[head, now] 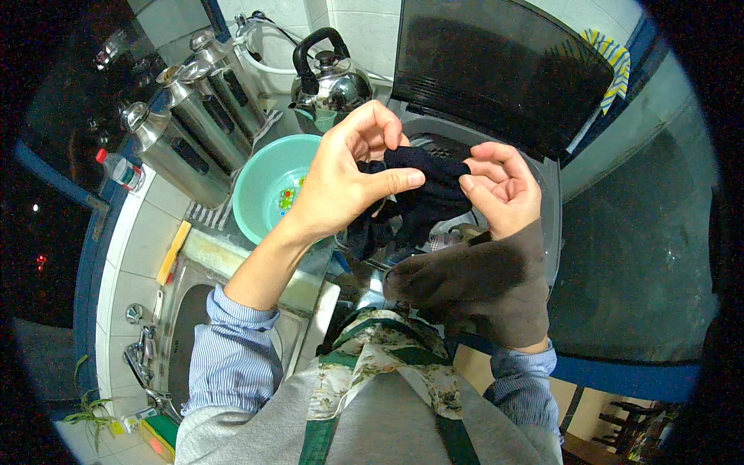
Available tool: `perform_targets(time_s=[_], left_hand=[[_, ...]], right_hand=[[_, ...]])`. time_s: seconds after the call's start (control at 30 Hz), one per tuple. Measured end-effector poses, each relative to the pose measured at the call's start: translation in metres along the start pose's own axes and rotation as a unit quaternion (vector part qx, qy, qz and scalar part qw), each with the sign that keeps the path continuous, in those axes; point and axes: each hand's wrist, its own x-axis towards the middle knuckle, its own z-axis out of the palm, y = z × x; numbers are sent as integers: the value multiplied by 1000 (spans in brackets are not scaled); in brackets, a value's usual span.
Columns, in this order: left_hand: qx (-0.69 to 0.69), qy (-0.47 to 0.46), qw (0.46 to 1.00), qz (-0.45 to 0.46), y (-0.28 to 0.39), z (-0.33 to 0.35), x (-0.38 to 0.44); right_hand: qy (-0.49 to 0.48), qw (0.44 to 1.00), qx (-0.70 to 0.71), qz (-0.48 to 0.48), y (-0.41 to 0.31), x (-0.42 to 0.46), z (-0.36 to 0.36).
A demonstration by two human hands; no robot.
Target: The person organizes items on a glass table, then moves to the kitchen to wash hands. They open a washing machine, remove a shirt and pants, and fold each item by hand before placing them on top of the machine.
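A dark, bunched cloth garment (pixel 433 183) hangs between my two hands. My left hand (pixel 369 174) grips its upper left edge between thumb and fingers. My right hand (pixel 503 186) pinches its upper right edge. A brown cloth (pixel 482 285) is draped over my right forearm. Below the dark garment lies the open tub of a top-loading washing machine (pixel 552 226), its dark lid (pixel 494 70) raised behind. Other fabric, partly hidden by the garment and my arm, shows inside the tub.
Left of the machine stand a green plastic basin (pixel 250 192), a steel kettle (pixel 343 87) and several steel vacuum flasks (pixel 174 151). A sink (pixel 186 337) with a faucet (pixel 139 354) is at lower left. A plastic bottle (pixel 121 170) stands on the sill. A striped cloth (pixel 613 64) hangs behind the lid.
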Motion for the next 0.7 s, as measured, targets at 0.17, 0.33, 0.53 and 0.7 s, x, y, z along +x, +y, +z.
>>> perform_targets(time_s=[0.17, 0.33, 0.53, 0.7], left_hand=[[-139, -34, 987, -70, 3, 4, 6], [-53, -17, 997, -54, -2, 6, 5], [-32, 19, 995, -98, 3, 4, 9], [34, 36, 998, -36, 0, 8, 9]], right_hand=[[-63, 985, 150, 53, 3, 6, -15], [-53, 937, 339, 66, 4, 10, -2], [-36, 981, 191, 7, 8, 14, -3], [-46, 998, -8, -32, 10, 15, -10]])
